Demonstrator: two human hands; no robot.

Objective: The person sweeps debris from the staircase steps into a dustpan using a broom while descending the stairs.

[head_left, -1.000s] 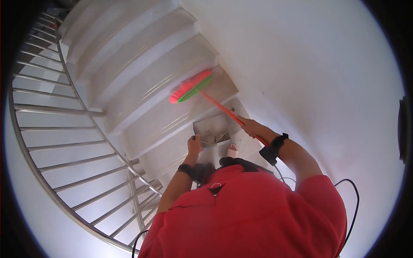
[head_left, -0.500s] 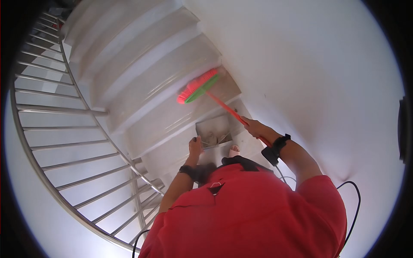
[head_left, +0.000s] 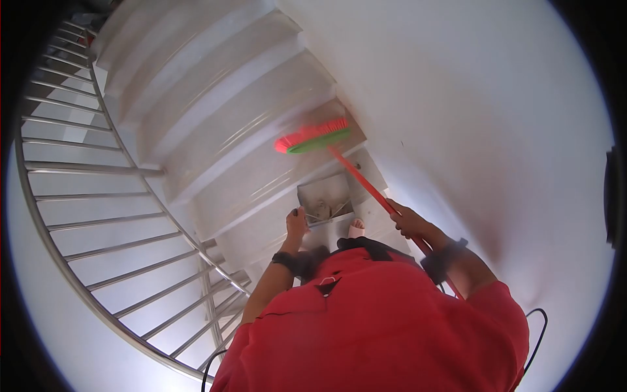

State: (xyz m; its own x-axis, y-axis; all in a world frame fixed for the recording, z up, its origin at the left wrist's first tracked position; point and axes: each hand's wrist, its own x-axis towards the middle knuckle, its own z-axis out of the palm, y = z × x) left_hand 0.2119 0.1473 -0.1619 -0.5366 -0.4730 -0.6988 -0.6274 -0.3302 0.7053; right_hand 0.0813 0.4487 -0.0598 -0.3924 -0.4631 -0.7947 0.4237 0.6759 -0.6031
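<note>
A broom with pink bristles and a green head [head_left: 319,140] lies across a stair step, its bristles turned up the stairs. My right hand [head_left: 411,223] is closed round its red stick, which runs back beneath my forearm. My left hand [head_left: 296,226] is closed on the handle of a greyish dustpan [head_left: 323,191]; a dark handle end shows above the fist. The pan stands low before my body, below the broom head, with thin rods at its near side. What lies inside it is hard to make out.
Curved pale stairs [head_left: 215,85] climb away to the upper left. A metal railing [head_left: 98,166] bounds the left side, and a white wall [head_left: 470,117] rises on the right. One of my feet [head_left: 356,228] shows beside the dustpan. Black cables [head_left: 544,333] hang near my arms.
The broom head has swung to the right and levelled out. My right hand has moved right and back toward my body with the stick. My left hand and the dustpan hold nearly still.
</note>
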